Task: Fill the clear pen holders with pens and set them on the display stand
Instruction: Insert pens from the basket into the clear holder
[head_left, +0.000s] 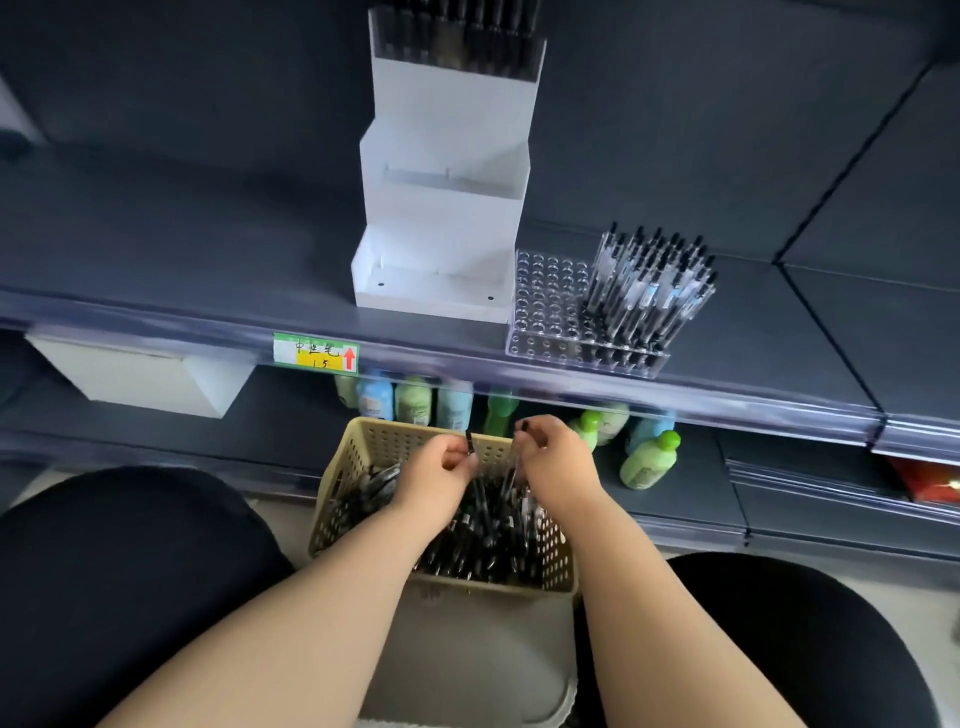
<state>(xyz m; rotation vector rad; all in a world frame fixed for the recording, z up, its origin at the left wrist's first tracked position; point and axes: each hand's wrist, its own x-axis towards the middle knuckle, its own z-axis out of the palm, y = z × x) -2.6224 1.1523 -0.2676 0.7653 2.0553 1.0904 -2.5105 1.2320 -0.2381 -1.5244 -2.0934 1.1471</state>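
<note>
Two hands work over a beige perforated plastic basket (345, 499), near and centre, heaped with loose black-and-clear pens (483, 540). The left hand (439, 470) pinches one upright pen (469, 441) with curled fingers; the right hand (553, 457) grips a second pen (521, 436) the same way. On the dark shelf (208, 244) beyond stands a clear acrylic pen holder (550, 306) drilled with rows of round holes, its right part filled with standing pens (649, 286). To its left is one white three-stepped display stand (441, 244), and a second filled holder (457, 41) sits on its top step. A green-and-yellow price label (316, 352) bears handwritten Chinese characters, "1.5" and a red arrow. Several green and blue bottles (649, 460) stand below.
</note>
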